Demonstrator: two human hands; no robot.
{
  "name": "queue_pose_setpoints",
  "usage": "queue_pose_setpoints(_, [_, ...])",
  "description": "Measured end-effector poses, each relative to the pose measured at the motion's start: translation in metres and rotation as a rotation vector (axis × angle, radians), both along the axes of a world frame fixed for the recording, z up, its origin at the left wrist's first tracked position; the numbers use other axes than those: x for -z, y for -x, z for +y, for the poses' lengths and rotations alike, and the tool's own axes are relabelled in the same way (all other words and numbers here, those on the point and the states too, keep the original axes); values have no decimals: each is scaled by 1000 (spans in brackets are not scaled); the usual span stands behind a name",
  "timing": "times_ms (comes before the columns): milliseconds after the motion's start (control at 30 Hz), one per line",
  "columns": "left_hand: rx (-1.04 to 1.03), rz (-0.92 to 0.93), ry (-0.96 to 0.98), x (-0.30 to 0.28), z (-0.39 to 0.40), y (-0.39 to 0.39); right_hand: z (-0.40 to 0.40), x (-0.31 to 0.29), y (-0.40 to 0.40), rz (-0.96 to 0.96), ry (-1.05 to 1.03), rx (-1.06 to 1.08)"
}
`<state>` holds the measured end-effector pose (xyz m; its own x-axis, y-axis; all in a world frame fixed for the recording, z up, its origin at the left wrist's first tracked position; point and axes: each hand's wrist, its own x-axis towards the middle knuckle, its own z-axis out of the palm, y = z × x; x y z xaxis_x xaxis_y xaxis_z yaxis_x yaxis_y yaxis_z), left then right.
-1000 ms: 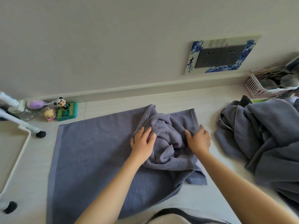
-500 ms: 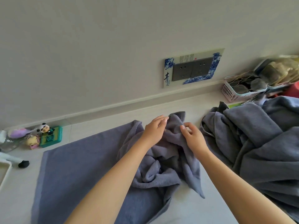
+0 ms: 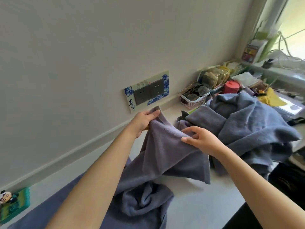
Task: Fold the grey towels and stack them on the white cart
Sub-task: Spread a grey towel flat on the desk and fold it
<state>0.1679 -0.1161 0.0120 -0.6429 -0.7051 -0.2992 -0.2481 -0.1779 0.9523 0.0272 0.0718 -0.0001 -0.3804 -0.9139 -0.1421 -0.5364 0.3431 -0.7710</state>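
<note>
Blue-patterned wall socket (image 3: 149, 90); pink basket (image 3: 193, 98), red tub (image 3: 231, 86); panda figurine (image 3: 6, 196) on green box (image 3: 15, 206)

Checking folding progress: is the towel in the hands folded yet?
Not folded. The towel hangs rumpled between the left hand and right hand, its lower end bunched on the counter.

Grey towel (image 3: 166, 151) between both hands

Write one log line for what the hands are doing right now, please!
left hand: grips towel corner | right hand: pinches towel edge | towel: lifted, unfolded | pile: waiting, right
</note>
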Motion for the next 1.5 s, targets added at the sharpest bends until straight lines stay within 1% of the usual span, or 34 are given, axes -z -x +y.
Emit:
queue_pose_setpoints(67, [-33, 52, -6, -16, 2, 14, 21, -7, 13, -27, -110, -23])
queue_pose_setpoints(167, [-29, 88, 69, -45, 10, 36, 44, -12, 31, -99, -297, -133])
queue_pose_setpoints(233, [-67, 137, 81, -63, 12, 54, 51, -15, 43, -93, -341, -204])
queue_pose_setpoints(300, [-121, 187, 107, -81, 12, 75, 57, -21, 64, -173, -295, -201])
queue_pose_setpoints(367, [-147, 232, 128, -93, 9, 99, 61, -35, 92, -252, -228, -113])
queue_pose_setpoints(433, [-178, 274, 112, -100, 5, 123, 62, -53, 119, -193, -147, 22])
queue_pose_setpoints(467, [-189, 295, 97, -107, 5, 146, 62, -66, 140, -135, -87, 98])
queue_pose_setpoints(500, [-200, 310, 73, -108, 4, 159, 61, -75, 150, -117, -20, 171])
queue_pose_setpoints(567, [-198, 367, 23, -118, 5, 202, 64, -101, 185, -196, 124, 263])
queue_pose_setpoints(600, [-190, 387, 9, -122, 5, 221, 66, -114, 200, -247, 173, 291])
queue_pose_setpoints(633, [-186, 406, 4, -125, 4, 240, 69, -125, 215, -257, 202, 308])
queue_pose_setpoints(700, [-185, 432, -7, -130, 5, 273, 74, -139, 243, -210, 235, 349])
queue_pose_setpoints(767, [-176, 436, -24, -128, 7, 298, 73, -140, 264, -102, 237, 409])
queue_pose_setpoints(833, [-162, 400, -52, -119, 9, 324, 69, -132, 287, -25, 182, 436])
queue_pose_setpoints(933, [-161, 373, -138, -96, 9, 338, 65, -114, 299, 33, 67, 400])
queue_pose_setpoints(1067, [-214, 375, -223, -76, 5, 327, 60, -100, 286, 77, 94, 372])
queue_pose_setpoints(1200, [-271, 384, -261, -71, -5, 285, 49, -101, 248, 84, 140, 271])
queue_pose_setpoints(1367, [-301, 486, -332, -72, -20, 202, 35, -108, 172, 77, 129, 145])
queue_pose_setpoints(1500, [-335, 529, -370, -70, -24, 120, 17, -103, 93, 108, 121, 73])
